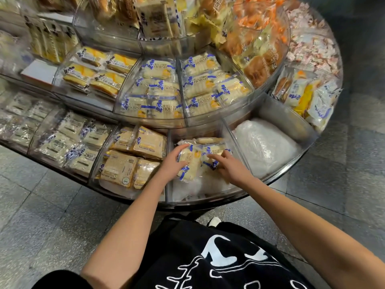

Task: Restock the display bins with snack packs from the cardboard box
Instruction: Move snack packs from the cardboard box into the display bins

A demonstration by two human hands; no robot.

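- Your left hand (pixel 174 163) grips a clear, blue-printed pack of pale cakes (pixel 188 164) in the clear plastic front bin (pixel 208 198).
- Your right hand (pixel 231 166) rests loose fingers on the neighbouring pack (pixel 215 152).
- Matching packs (pixel 158 69) fill the tier behind.

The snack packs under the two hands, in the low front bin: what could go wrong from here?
1. The left hand grips a snack pack that lies on crumpled white plastic, not on a flat floor; it may tilt or slide once let go.
2. The right hand rests on a second pack; hard pressing could squash the soft cake.
3. The bin is mostly unfilled, so the packs may shift about.
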